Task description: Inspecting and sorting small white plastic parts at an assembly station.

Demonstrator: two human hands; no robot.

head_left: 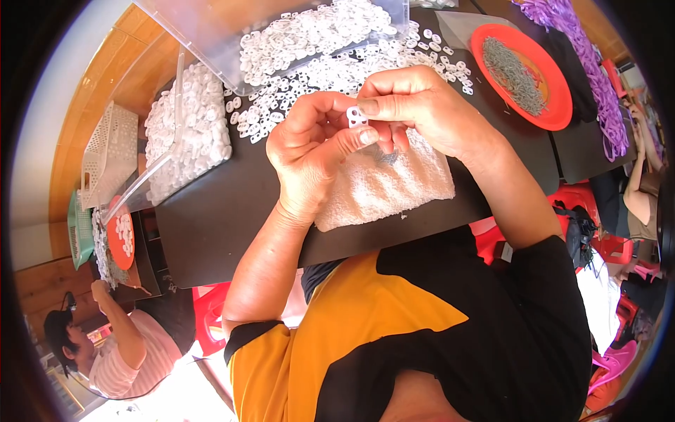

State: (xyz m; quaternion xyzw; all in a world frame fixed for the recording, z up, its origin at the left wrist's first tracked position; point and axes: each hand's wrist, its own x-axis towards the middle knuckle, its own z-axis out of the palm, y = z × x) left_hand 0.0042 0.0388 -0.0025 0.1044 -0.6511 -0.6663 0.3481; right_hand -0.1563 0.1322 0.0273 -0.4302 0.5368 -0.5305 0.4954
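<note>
White plastic piece (356, 119), raised above the pale towel (415, 190) by the near edge of our bench (218, 246): we pinch it between thumb and fingers of our left hand (309, 141). Our right hand (425, 105) meets its upper end (whether gripping it too, we cannot tell). Towards the right edge lies 1 red tray (559, 109) of small grey parts.

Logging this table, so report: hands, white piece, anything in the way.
Left hand pinching small white piece. Right hand at its upper edge, grip unclear. Towel below, loose pieces beyond; nothing seen blocking.
</note>
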